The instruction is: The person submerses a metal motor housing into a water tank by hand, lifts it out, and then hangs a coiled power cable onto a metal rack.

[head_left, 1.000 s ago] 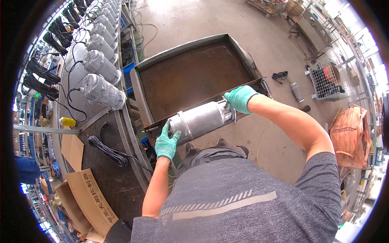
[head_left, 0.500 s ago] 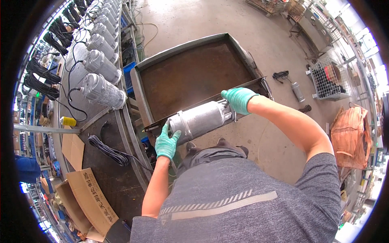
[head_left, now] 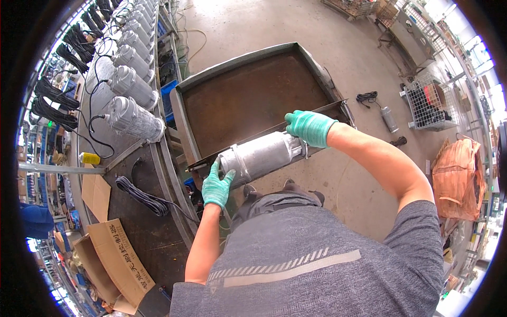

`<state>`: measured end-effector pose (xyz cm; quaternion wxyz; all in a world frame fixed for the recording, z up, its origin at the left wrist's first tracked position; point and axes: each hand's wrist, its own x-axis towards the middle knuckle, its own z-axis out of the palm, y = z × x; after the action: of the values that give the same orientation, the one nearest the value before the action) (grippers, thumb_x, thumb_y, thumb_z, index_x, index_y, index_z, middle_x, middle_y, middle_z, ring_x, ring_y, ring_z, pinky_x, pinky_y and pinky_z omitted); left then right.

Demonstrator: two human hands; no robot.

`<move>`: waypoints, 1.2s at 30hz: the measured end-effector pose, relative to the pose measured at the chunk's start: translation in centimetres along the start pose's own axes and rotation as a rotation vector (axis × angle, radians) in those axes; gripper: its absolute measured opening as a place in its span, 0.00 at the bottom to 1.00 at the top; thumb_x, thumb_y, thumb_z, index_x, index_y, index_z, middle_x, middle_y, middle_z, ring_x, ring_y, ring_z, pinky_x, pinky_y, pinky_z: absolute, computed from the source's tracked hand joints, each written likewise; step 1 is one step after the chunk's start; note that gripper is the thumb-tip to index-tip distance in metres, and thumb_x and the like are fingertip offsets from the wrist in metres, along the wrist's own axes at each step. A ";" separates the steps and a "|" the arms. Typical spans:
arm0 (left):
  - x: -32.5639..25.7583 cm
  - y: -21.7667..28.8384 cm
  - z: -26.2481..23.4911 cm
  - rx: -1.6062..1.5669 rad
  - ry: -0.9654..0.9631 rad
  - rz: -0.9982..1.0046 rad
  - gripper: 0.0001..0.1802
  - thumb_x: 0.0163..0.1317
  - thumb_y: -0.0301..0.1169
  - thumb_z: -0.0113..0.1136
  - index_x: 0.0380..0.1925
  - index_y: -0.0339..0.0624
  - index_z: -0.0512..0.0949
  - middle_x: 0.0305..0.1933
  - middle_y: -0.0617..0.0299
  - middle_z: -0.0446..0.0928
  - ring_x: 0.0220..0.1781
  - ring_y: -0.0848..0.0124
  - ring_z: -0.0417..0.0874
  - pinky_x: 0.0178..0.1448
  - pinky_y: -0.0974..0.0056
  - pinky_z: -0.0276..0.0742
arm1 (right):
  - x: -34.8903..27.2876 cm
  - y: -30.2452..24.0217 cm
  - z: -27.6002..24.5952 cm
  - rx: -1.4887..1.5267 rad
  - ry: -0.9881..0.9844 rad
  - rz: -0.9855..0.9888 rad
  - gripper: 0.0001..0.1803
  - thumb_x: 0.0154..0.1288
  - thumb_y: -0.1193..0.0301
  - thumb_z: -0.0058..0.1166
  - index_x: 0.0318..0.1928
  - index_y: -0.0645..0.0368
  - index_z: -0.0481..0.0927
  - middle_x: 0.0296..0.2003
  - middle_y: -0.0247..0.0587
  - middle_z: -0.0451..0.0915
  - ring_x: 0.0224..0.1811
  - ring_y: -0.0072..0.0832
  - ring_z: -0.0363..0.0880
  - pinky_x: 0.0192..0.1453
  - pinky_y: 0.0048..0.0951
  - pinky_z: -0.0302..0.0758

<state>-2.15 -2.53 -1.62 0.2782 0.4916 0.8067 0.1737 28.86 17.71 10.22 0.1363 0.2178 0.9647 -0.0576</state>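
Note:
A grey metal submersible pump (head_left: 264, 156) lies on its side across the near edge of a metal tray (head_left: 177, 105), tilted up to the right. My left hand (head_left: 216, 189), in a green glove, is wrapped round the pump's left end, with thumb and fingers spread along its rim. At the other end is my right hand (head_left: 309, 128), also gloved, its fingers curled closed just above the ribbed end. Whatever it holds, if anything, is hidden by the glove.
Several similar pumps (head_left: 135, 119) stand in a row on the left bench, with black cable coils beside them. Another coil (head_left: 142, 196) and an open cardboard box (head_left: 113, 264) lie nearer. On the right floor are a pump (head_left: 389, 119), a wire basket (head_left: 430, 103) and an orange sack (head_left: 457, 179).
My right hand has shifted slightly up and left over the pump's right end, its fingers turned more inward. My left hand and the pump stay in place.

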 end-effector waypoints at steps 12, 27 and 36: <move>0.1 -0.2 0.4 -0.084 0.023 0.054 0.43 0.64 0.49 0.72 0.78 0.65 0.64 0.55 0.46 0.87 0.53 0.49 0.89 0.58 0.49 0.82 | -11.2 9.4 6.9 1.189 0.921 1.068 0.11 0.70 0.72 0.62 0.44 0.69 0.80 0.33 0.48 0.86 0.30 0.32 0.88 0.33 0.33 0.86; -2.5 -13.2 -5.3 -0.355 0.565 -0.277 0.32 0.72 0.35 0.66 0.74 0.43 0.69 0.55 0.56 0.82 0.53 0.68 0.83 0.60 0.62 0.80 | -10.5 13.6 27.3 1.331 0.854 1.631 0.15 0.74 0.68 0.57 0.52 0.68 0.76 0.38 0.52 0.84 0.27 0.39 0.86 0.29 0.41 0.89; 1.8 -29.6 -10.7 0.047 0.492 -0.987 0.64 0.51 0.72 0.70 0.78 0.40 0.61 0.78 0.38 0.63 0.78 0.43 0.68 0.77 0.44 0.71 | -6.4 6.7 18.0 0.908 0.551 0.893 0.28 0.79 0.49 0.52 0.56 0.63 0.83 0.48 0.53 0.88 0.50 0.39 0.85 0.59 0.39 0.77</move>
<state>-30.02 -14.49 -10.15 0.1186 0.0062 0.9863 0.1143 41.58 18.06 -5.48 -0.2077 0.6363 0.6623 -0.3367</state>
